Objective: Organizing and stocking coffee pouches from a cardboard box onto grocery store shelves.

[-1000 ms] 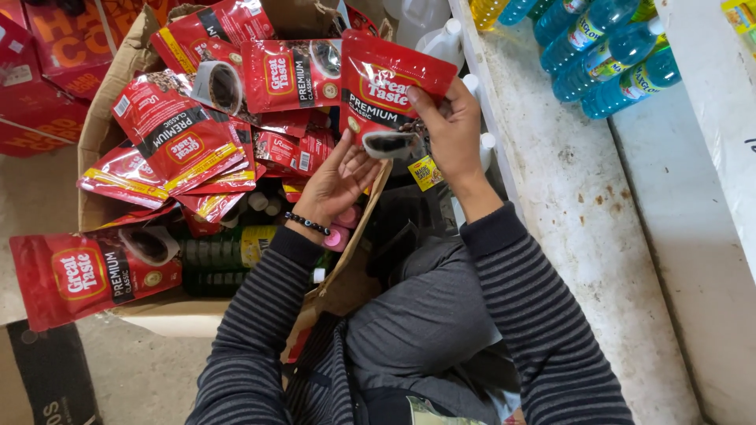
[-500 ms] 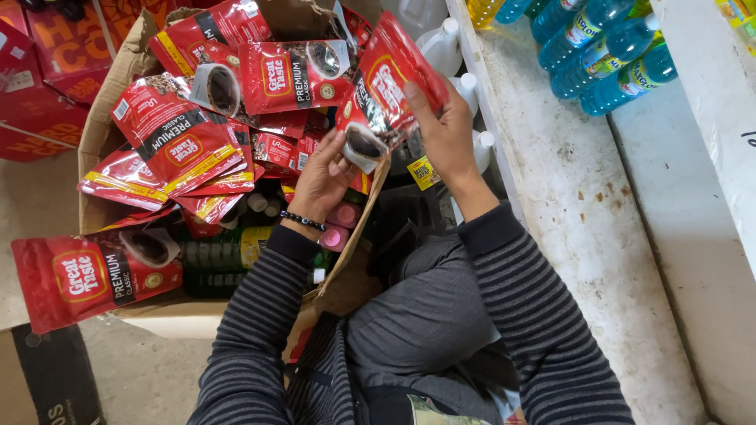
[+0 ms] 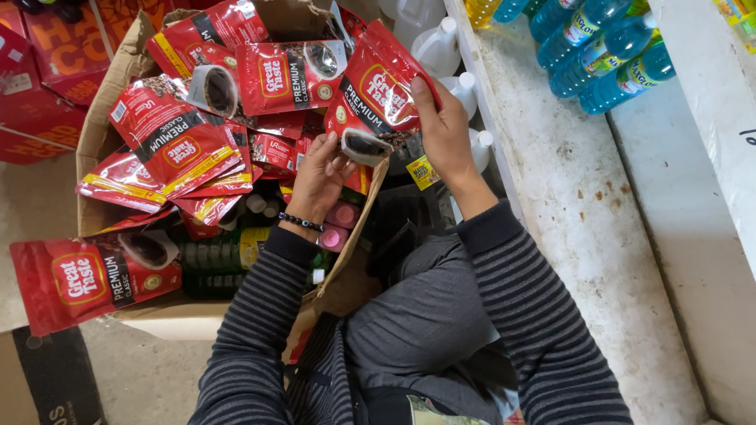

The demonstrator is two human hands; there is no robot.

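Gripping a red coffee pouch [image 3: 376, 98] between them, both hands are raised over an open cardboard box [image 3: 94, 142]. The right hand [image 3: 445, 130] closes on the pouch's right edge, thumb on its face and fingers behind. The left hand [image 3: 321, 175] sits below the pouch's lower left corner, fingers curled up and touching its bottom edge near the printed cup. The pouch is tilted, its top leaning toward the upper right, held just above the box's right wall.

Inside the box lie many more red pouches [image 3: 177, 145] of the same kind, heaped loosely over dark green bottles [image 3: 216, 256] and pink-capped bottles [image 3: 340, 224]. One further red pouch [image 3: 87, 279] lies across the box's near left corner. White jugs [image 3: 441, 51] stand just beyond the right hand. To the right runs a pale concrete ledge [image 3: 583, 212] bearing blue drink bottles [image 3: 598, 55] at its far end. A black bead bracelet [image 3: 301, 224] circles the left wrist, and both sleeves are grey with dark stripes.
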